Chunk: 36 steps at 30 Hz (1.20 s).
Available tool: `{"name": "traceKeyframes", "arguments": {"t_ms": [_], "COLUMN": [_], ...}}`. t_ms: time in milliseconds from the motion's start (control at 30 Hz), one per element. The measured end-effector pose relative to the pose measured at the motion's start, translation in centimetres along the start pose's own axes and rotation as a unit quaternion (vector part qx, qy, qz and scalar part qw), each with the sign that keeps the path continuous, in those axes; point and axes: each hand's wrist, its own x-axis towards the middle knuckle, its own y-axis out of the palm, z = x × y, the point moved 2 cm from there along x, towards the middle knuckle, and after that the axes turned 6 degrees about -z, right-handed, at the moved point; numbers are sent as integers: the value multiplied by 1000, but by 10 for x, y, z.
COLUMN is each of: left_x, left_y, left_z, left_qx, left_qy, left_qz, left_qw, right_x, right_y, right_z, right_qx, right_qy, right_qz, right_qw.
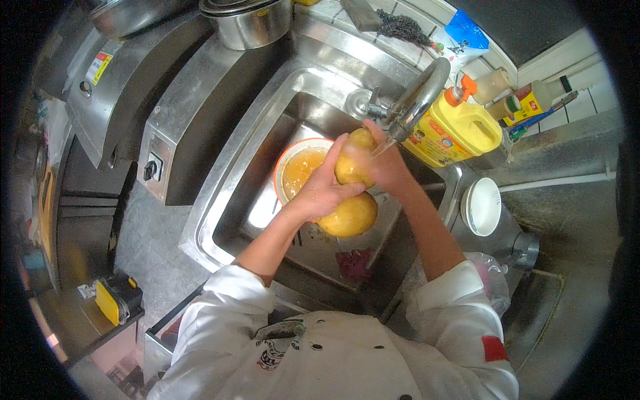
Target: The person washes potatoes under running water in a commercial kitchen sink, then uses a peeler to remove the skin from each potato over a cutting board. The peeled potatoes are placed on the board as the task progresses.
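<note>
My left hand (320,190) grips a wet yellow potato (352,167) between thumb and fingers, above a steel sink (240,170). A second large potato (350,217) sits below it, against my left hand's thumb side; how it is supported is hidden. On the far side of the held potato, my right hand (387,160) presses on its surface, partly blurred. Water runs from the curved faucet (425,95) onto the right hand and potato. Beneath and left of my hands, an orange-rimmed white bowl (280,175) holds cloudy yellowish water.
A yellow detergent jug (450,132) with an orange pump stands behind the faucet. White bowls (484,206) are stacked right of the sink. Purple-red scraps (354,264) lie in the near part of the basin. A steel pot (247,22) stands at the upper left.
</note>
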Motion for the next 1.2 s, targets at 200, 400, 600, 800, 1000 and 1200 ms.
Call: {"name": "traceKeyframes", "arguments": {"t_ms": [200,400,600,800,1000,1200], "left_x": [5,12,30,33,44,37], "left_y": [-3,-1,15,19,20,6], "left_z": [2,1,0,12,5,7], "left_qx": [108,-53,-112,-171,-249,-260], "left_qy": [45,1,-38,-85,-119,-115], "left_qz": [4,40,64,-4,-177,-265], "left_qw": [993,998,991,982,945,922], "right_x": [-2,24,28,46,99,118], "right_y": [10,2,-24,-43,-22,-17], "right_z": [10,-49,-93,-68,-36,-36], "right_qx": [-149,27,-322,-167,-241,-95], "right_qy": [-82,10,-75,-48,-159,-16], "right_qz": [-63,-47,-14,-69,-169,-84], "right_qw": [983,998,944,982,942,992]}}
